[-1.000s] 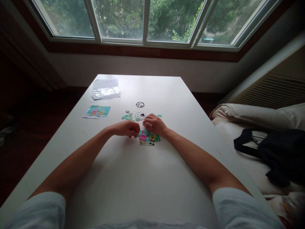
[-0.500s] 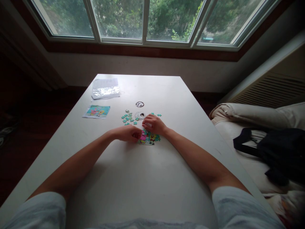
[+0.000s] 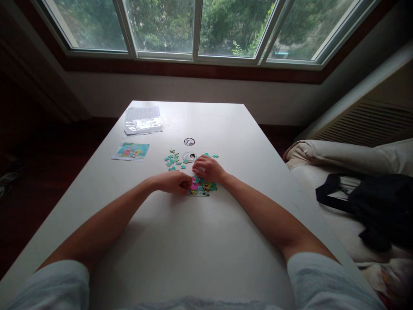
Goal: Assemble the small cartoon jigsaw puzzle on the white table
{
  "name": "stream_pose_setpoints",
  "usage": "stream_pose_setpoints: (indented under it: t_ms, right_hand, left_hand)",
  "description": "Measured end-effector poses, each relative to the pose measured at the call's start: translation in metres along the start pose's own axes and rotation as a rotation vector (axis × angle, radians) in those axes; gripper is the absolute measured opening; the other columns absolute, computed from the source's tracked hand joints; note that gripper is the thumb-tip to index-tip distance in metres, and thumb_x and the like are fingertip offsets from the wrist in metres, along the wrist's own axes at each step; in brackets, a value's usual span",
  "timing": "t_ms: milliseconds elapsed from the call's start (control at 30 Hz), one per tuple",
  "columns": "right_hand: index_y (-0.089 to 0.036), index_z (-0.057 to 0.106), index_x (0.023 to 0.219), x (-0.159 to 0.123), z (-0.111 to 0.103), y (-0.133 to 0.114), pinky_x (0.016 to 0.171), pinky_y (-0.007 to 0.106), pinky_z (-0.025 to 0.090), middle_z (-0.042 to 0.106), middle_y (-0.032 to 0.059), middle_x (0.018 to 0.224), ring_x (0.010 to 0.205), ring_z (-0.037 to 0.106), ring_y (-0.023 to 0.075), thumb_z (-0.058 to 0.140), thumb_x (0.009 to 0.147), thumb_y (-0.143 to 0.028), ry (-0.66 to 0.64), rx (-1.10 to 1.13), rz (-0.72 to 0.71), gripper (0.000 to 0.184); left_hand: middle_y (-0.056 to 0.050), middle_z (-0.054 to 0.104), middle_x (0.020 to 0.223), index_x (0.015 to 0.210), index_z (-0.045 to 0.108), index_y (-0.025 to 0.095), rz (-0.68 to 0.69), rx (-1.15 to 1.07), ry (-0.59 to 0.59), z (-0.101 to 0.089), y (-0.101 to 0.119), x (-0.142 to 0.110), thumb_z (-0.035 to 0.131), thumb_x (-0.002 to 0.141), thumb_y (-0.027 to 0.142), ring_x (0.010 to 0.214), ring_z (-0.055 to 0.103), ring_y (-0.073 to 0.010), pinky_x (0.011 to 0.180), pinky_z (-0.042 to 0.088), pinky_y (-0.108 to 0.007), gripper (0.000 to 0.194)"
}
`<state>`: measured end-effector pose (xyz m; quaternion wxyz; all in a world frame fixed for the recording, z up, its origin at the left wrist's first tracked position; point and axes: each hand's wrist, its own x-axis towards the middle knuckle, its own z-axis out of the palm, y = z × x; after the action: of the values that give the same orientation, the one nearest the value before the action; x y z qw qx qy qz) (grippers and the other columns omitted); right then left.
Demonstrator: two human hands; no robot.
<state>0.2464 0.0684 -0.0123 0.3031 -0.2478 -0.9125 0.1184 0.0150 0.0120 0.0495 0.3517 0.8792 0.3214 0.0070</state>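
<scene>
A partly joined jigsaw puzzle (image 3: 202, 187) with pink, yellow and teal cartoon figures lies flat on the white table (image 3: 200, 241). My left hand (image 3: 174, 181) is closed at its left edge, fingertips pressed together; what they pinch is hidden. Over the far edge of the puzzle rests my right hand (image 3: 209, 168), its fingers curled down and hiding part of it. Whether a piece is under those fingers I cannot make out. Several loose teal puzzle pieces (image 3: 172, 160) are scattered beyond my left hand. A few more pieces (image 3: 215, 156) lie past my right hand.
Beyond the hands are a round clear-and-silver disc (image 3: 189, 156) and a second round shiny one (image 3: 189, 141). A picture card (image 3: 130, 151) lies at the left, with a plastic sleeve (image 3: 143, 120) behind it. A dark bag (image 3: 380, 206) sits on the sofa at right.
</scene>
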Motion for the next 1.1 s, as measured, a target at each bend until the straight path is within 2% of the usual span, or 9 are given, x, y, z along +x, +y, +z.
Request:
stream_pose_setpoints:
  t_ms: [267, 467, 667, 900, 1100]
  right_hand:
    - [-0.023, 0.070, 0.089, 0.000, -0.001, -0.001, 0.086, 0.039, 0.047, 0.070, 0.0070, 0.093, 0.093, 0.058, 0.0232, 0.060, 0.096, -0.031, -0.025, 0.016, 0.038, 0.015]
    - [-0.024, 0.072, 0.093, 0.001, -0.002, 0.000, 0.089, 0.040, 0.046, 0.070, 0.0072, 0.100, 0.096, 0.058, 0.0241, 0.064, 0.093, -0.036, -0.064, 0.048, 0.021, 0.014]
    - [-0.026, 0.073, 0.103, 0.001, -0.004, -0.002, 0.096, 0.044, 0.043, 0.067, 0.0085, 0.115, 0.106, 0.056, 0.0271, 0.073, 0.086, -0.046, -0.140, 0.024, -0.015, 0.025]
    - [-0.026, 0.072, 0.102, 0.000, -0.002, 0.002, 0.095, 0.044, 0.044, 0.067, 0.0081, 0.114, 0.105, 0.056, 0.0263, 0.070, 0.089, -0.044, -0.125, 0.030, -0.016, 0.022]
    - [-0.026, 0.072, 0.100, -0.001, -0.001, 0.004, 0.094, 0.043, 0.044, 0.068, 0.0071, 0.112, 0.102, 0.057, 0.0252, 0.071, 0.088, -0.042, -0.104, 0.051, -0.023, 0.020]
  left_hand:
    - [0.002, 0.061, 0.068, 0.077, 0.056, 0.020, -0.029, 0.242, 0.026, 0.005, 0.012, -0.003, 0.063, 0.074, 0.025, 0.059, 0.047, -0.0128, 0.055, 0.026, -0.027, 0.010]
    - [0.001, 0.064, 0.071, 0.079, 0.058, 0.021, -0.046, 0.252, 0.017, 0.006, 0.009, -0.003, 0.062, 0.074, 0.024, 0.061, 0.049, -0.0142, 0.055, 0.026, -0.028, 0.007]
    - [0.002, 0.059, 0.067, 0.074, 0.053, 0.021, -0.053, 0.232, 0.029, 0.006, 0.005, -0.002, 0.061, 0.071, 0.022, 0.058, 0.043, -0.0133, 0.054, 0.025, -0.028, 0.008]
    - [0.004, 0.049, 0.065, 0.073, 0.048, 0.019, 0.033, 0.024, 0.074, -0.003, -0.005, -0.001, 0.055, 0.073, 0.016, 0.059, 0.039, -0.0109, 0.055, 0.026, -0.027, 0.008]
    - [0.004, 0.048, 0.072, 0.088, 0.054, 0.018, 0.053, -0.436, 0.215, -0.007, -0.021, 0.004, 0.058, 0.078, 0.019, 0.064, 0.046, -0.0098, 0.057, 0.036, -0.022, 0.011]
